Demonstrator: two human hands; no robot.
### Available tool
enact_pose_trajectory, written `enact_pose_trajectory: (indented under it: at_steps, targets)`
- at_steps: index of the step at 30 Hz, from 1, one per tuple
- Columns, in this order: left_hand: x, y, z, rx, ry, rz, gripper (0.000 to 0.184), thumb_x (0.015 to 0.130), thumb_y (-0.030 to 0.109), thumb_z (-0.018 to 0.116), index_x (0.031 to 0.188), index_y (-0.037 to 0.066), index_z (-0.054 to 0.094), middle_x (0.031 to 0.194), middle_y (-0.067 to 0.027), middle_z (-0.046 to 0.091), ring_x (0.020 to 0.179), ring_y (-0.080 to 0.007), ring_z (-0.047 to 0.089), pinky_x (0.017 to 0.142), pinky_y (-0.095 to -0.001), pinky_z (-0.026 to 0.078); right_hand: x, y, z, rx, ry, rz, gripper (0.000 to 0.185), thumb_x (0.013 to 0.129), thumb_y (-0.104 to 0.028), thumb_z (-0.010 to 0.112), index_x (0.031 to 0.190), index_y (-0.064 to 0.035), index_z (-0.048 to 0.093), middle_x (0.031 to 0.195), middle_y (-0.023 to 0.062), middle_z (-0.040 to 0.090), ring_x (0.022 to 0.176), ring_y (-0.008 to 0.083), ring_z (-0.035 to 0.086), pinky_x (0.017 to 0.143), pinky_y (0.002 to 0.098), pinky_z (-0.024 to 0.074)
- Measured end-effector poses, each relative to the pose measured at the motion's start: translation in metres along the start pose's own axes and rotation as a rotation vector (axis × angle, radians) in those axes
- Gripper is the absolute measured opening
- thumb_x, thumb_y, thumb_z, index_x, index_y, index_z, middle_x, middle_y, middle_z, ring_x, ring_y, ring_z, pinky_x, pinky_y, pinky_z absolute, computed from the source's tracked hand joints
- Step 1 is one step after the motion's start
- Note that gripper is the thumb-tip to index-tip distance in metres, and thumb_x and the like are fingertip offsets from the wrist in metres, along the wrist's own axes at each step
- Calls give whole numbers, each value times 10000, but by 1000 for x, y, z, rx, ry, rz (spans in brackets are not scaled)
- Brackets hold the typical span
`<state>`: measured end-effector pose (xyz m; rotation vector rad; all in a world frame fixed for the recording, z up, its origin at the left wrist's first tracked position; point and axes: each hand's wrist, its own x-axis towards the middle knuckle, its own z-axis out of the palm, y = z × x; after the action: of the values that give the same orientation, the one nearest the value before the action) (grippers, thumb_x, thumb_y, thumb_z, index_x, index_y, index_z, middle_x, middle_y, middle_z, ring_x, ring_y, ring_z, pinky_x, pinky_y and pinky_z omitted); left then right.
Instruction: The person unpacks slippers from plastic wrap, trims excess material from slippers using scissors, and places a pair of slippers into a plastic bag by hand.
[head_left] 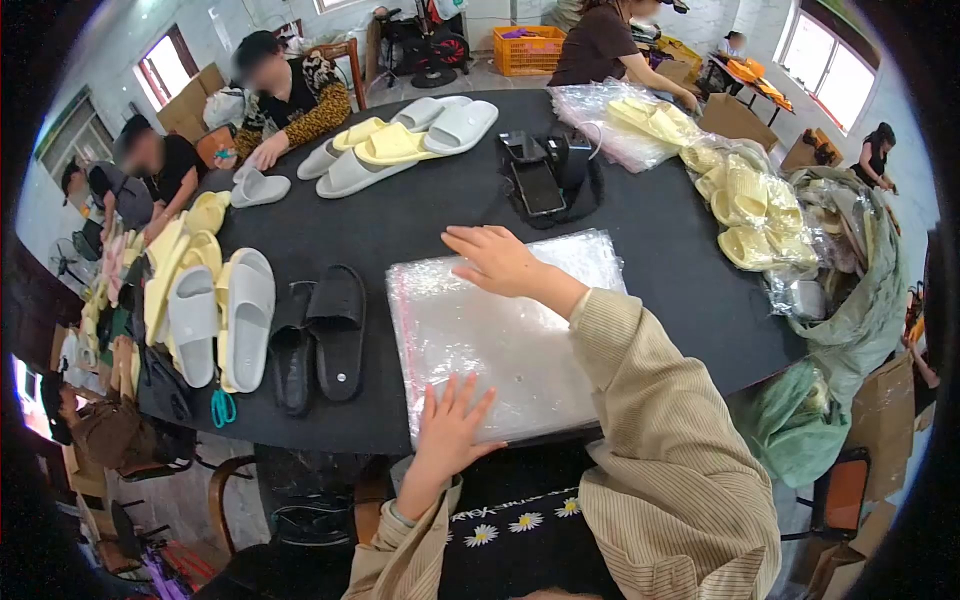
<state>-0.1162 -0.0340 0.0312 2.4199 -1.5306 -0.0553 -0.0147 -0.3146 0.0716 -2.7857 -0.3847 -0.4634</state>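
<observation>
A stack of clear plastic bags lies on the black table in front of me, a pink strip along its left edge. My left hand rests flat on the near-left part of the stack, fingers spread. Over the far edge of the bags is my right hand, fingers stretched out to the left, holding nothing. Left of the bags stands a pair of black slippers. Grey slippers and yellow slippers sit farther left.
Grey and yellow slippers are piled at the back, near a black device with a screen. Bagged yellow slippers and a green sack line the right side. Teal-handled scissors lie at the left edge. Several people work around.
</observation>
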Motion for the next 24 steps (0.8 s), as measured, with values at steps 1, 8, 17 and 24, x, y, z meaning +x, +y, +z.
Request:
enact_pose_trajectory:
  at_steps: [1,8,17,24]
  targets:
    - [-1,1,3,-16,-4,3,869,682,589,724,1409,204,444,1474,-153,358,1362,-398,307,1087,-616,207,-15,3,0,-3,-14,9,525,954,-417,486,1401,-149,422,1464,86,396,1316,265,419,1093,475,299]
    - [-1,3,12,21,73,35,851,686,574,724,1391,176,461,1485,-166,341,1373,-419,277,1100,-622,146,-92,48,16,-196,-203,79,574,973,-489,383,1462,-191,344,1525,107,309,1406,240,296,1130,510,218]
    - [2,4,17,43,-23,9,877,685,550,734,1405,143,441,1499,-196,307,1389,-440,229,1099,-637,110,-103,51,-6,-211,37,4,539,989,-449,366,1445,-162,371,1514,107,327,1402,231,307,1152,507,169]
    - [2,4,17,88,-35,27,871,730,582,689,1424,134,412,1503,-204,300,1392,-451,215,1104,-638,93,-159,83,-26,-181,52,76,467,975,-350,442,1389,-133,451,1475,95,396,1387,228,336,1140,515,202]
